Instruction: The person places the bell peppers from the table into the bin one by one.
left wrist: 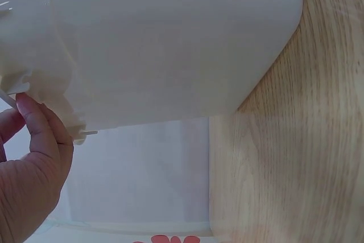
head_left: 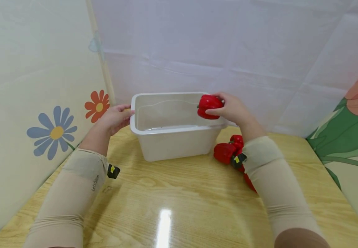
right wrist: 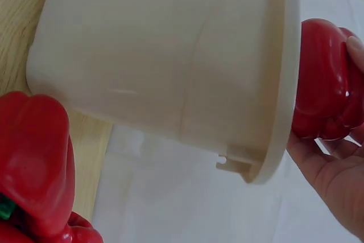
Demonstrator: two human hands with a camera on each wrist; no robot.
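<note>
**Pepper held at bin rim, left hand steadying the bin**

Right hand [head_left: 233, 109] grips a red bell pepper [head_left: 209, 106], fingers and thumb curled round its body, holding it above the bin's right rim, at about 1 o'clock from the head view's centre. Right wrist view shows the pepper [right wrist: 321, 98] just beside the rim, past the lip; whether they touch, cannot tell.

Left hand [head_left: 116, 118] rests on the left rim of the white plastic bin [head_left: 174, 143], at about 10 o'clock. Its fingers [left wrist: 40, 126] look lightly bent against the lip, not clearly clamped round it.

The bin sits on the wooden table [head_left: 179, 199], near the back wall. It looks to hold water; a faint waterline shows on the inner wall.

More red peppers [head_left: 228, 151] lie on the table at the bin's 3 o'clock, partly hidden by the right sleeve [head_left: 268, 165].

Handling judgement: the pepper's skin is glossy and smooth, so likely slippery, more so if wet. It looks firm, light and hollow. A whole-hand wrap across the lobes seems safest; the stem is hidden.

The bin is thin, stiff plastic and may slide on the shiny tabletop, so bracing at the rim makes sense.
</note>
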